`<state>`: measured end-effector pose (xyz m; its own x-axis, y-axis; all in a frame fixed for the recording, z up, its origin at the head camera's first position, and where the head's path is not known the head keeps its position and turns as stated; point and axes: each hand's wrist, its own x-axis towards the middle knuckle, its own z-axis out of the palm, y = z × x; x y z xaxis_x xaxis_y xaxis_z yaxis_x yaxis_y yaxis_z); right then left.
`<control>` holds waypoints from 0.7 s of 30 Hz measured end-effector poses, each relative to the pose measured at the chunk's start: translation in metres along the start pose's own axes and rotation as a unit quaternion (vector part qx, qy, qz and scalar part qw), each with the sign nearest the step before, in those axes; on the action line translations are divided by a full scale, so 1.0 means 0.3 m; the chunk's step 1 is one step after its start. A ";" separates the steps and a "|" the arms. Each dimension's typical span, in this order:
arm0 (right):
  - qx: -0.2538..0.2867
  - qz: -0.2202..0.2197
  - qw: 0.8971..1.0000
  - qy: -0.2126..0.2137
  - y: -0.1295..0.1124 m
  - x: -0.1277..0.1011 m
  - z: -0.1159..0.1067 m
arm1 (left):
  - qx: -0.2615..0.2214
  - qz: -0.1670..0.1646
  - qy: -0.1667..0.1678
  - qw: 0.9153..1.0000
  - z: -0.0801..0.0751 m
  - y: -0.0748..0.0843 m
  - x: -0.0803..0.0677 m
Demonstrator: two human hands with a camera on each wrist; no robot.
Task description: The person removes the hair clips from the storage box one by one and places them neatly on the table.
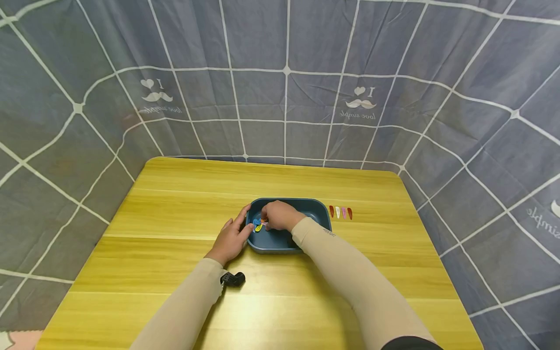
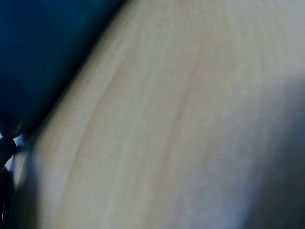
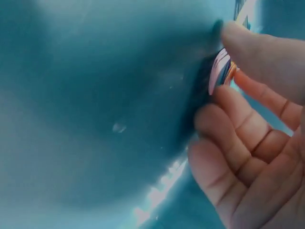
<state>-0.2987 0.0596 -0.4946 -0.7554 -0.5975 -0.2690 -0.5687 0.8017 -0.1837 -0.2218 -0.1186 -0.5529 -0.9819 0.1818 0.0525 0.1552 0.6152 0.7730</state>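
Blue tray [image 1: 315, 206]: right hand [image 1: 280, 216] inside, grip pinching hair clip [image 3: 219, 71]; left hand [image 1: 230, 239] steadies rim, fingers relaxed.

Inside a blue tray [image 3: 95, 95], the right hand [image 3: 252, 143] is pinching a small pink and orange clip [image 3: 220, 71] between thumb and fingertips [image 3: 224, 93], its grip closing at the upper right. The remaining fingers are curling loosely below, while light is glinting off the tray's glossy floor.
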 end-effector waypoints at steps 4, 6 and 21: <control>-0.005 -0.015 1.000 -0.004 0.000 -0.002 0.001 | -0.002 0.000 0.001 1.000 -0.004 0.004 -0.003; -0.005 -0.019 1.000 0.003 -0.001 -0.003 0.001 | -0.003 0.001 0.001 1.000 -0.003 0.005 -0.003; -0.026 -0.032 0.998 0.038 0.014 -0.004 0.016 | -0.004 0.008 0.001 1.000 -0.001 -0.001 0.000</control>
<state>-0.2988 0.0637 -0.4996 -0.7382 -0.6484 -0.1858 -0.6311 0.7612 -0.1491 -0.2218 -0.1190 -0.5529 -0.9796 0.1902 0.0655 0.1697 0.6065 0.7767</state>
